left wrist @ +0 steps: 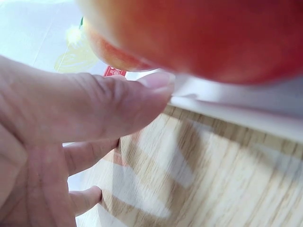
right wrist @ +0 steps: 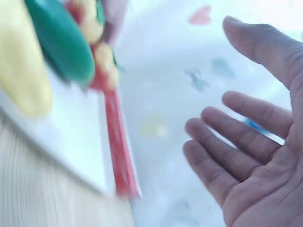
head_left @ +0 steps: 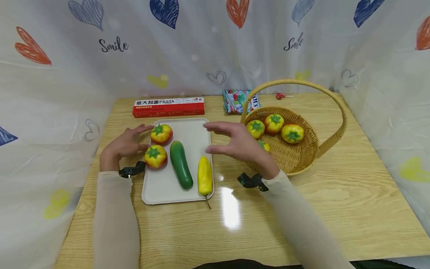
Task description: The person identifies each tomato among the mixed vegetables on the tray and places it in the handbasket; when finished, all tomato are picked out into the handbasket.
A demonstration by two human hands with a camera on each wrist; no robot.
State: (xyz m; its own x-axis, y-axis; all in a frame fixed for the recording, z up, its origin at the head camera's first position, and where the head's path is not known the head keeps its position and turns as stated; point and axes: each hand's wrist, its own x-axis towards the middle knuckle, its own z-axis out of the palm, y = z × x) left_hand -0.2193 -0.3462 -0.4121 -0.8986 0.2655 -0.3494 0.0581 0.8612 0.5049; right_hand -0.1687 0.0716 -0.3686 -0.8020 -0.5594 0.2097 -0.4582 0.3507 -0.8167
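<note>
A white tray [head_left: 183,129] holds two red-and-yellow tomatoes [head_left: 161,134], a green cucumber-shaped vegetable [head_left: 180,164] and a yellow pepper [head_left: 205,176] whose stem hangs over the near edge. At the tray's left side is my left hand [head_left: 125,144], fingers extended; its thumb [left wrist: 118,101] lies close by the nearer tomato [left wrist: 203,38] in the left wrist view. My right hand [head_left: 240,142] hovers over the tray's right edge, above the pepper. In the right wrist view its fingers [right wrist: 236,137] are spread, with nothing in the palm.
Right of the tray, a wicker basket [head_left: 285,158] with a tall arched handle holds several tomatoes; my right forearm crosses its near side. Behind stand a red pasta box [head_left: 168,107], a colourful candy bag [head_left: 235,101] and a red lollipop [head_left: 279,96]. A heart-printed curtain [head_left: 195,48] encloses the table.
</note>
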